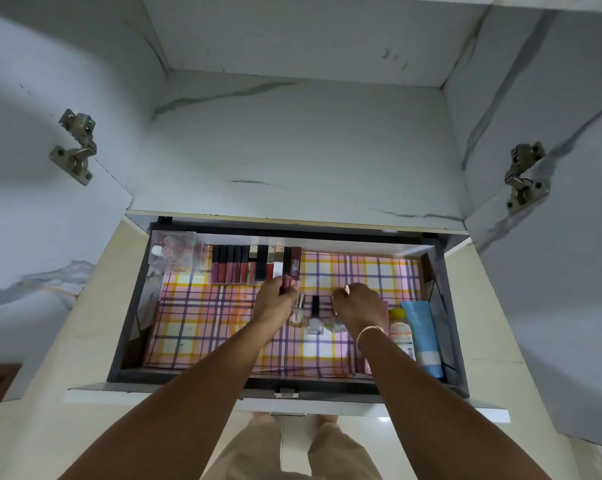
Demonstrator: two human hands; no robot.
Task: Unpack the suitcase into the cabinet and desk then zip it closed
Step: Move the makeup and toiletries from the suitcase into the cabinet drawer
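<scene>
Dim, cool daylight overall; cabinet interior (292, 140) reads flat grey-blue w/ no hard shadows. Drawer (126, 306) is the brightest zone, lit from above/front, plaid liner (202, 320) slightly washed out pink-white near centre. Small glare on floor tile (386, 420) bottom right. Soft shadow under drawer's back lip. Strong wide-angle bend: doors and hinges (76, 147) splay outward at edges. Slight softness throughout, small bottles (314, 320) lack fine detail; forearms near cam a bit blurred.
</scene>
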